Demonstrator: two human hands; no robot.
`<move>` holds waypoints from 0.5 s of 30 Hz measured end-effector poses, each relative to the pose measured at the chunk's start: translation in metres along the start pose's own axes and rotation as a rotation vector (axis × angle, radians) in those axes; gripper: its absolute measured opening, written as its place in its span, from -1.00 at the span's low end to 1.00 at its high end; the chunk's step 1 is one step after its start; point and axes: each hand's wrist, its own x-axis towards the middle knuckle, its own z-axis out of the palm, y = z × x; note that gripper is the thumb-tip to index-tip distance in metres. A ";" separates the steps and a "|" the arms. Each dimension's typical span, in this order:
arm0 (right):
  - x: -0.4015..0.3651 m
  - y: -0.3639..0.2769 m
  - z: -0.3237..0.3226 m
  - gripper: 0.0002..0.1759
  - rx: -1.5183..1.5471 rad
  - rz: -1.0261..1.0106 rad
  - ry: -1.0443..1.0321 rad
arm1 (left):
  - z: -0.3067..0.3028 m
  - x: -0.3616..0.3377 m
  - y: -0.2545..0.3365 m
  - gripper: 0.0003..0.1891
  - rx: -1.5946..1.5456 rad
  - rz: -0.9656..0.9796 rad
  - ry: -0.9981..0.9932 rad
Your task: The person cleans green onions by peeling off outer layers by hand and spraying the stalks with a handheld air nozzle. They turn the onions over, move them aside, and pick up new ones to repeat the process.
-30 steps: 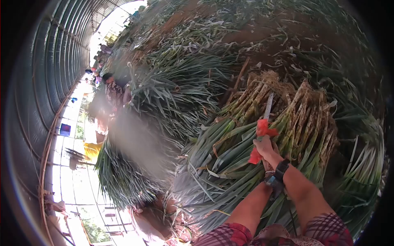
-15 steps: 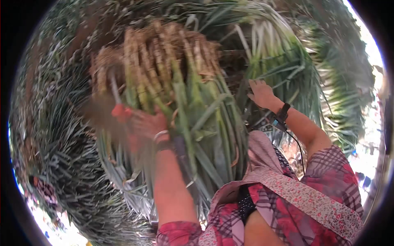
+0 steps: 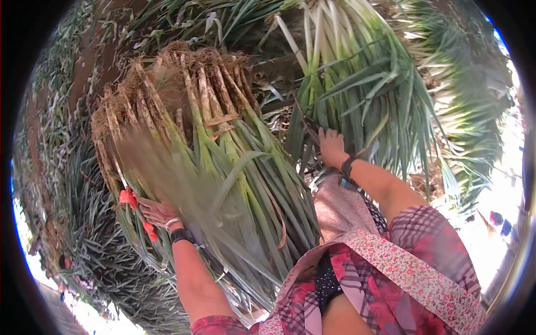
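Observation:
My left hand [image 3: 156, 213] is closed round a red-wrapped thing [image 3: 128, 198], which shows above and below the fingers; a thin pale strip rises from it. This hand lies against the left side of a large bundle of long green stalks [image 3: 218, 120] with brown roots at the top. A tan band goes round some stalks. My right hand [image 3: 333, 146] rests, fingers slightly apart, at the lower left edge of a second bundle with white stems [image 3: 357, 84]. A blurred green-brown leaf or streak crosses the large bundle.
A long row of white-stemmed stalks [image 3: 446, 95] runs down the right side. Piled green leaves [image 3: 95, 240] cover the left and lower left. Loose leaves [image 3: 234, 19] lie behind the large bundle.
The large bundle appears farther left and more tilted. My left hand has shifted left and down in view, my right hand left and down. The white-stemmed bundle appears nearer.

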 end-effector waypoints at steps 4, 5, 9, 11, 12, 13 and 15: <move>0.015 0.002 0.044 -0.06 -0.097 0.049 0.116 | 0.007 0.003 -0.006 -0.20 0.032 0.008 0.008; 0.019 0.000 0.044 -0.06 -0.082 0.038 0.113 | 0.005 0.004 -0.006 -0.20 0.049 0.009 0.016; 0.005 0.018 -0.010 -0.07 0.289 -0.015 -0.131 | 0.013 0.003 -0.013 -0.22 0.076 0.068 0.097; -0.012 0.029 -0.021 -0.04 0.752 -0.131 -0.079 | 0.001 0.001 -0.003 -0.23 0.063 0.018 0.036; -0.024 0.037 -0.034 -0.08 0.915 -0.255 -0.038 | 0.001 0.002 -0.003 -0.24 0.100 0.007 0.016; -0.039 0.040 -0.055 -0.08 0.914 -0.254 -0.028 | 0.006 0.005 -0.010 -0.24 0.093 0.008 0.022; -0.069 0.044 -0.091 -0.11 1.123 -0.444 -0.045 | 0.020 0.009 -0.022 -0.23 0.202 0.074 0.069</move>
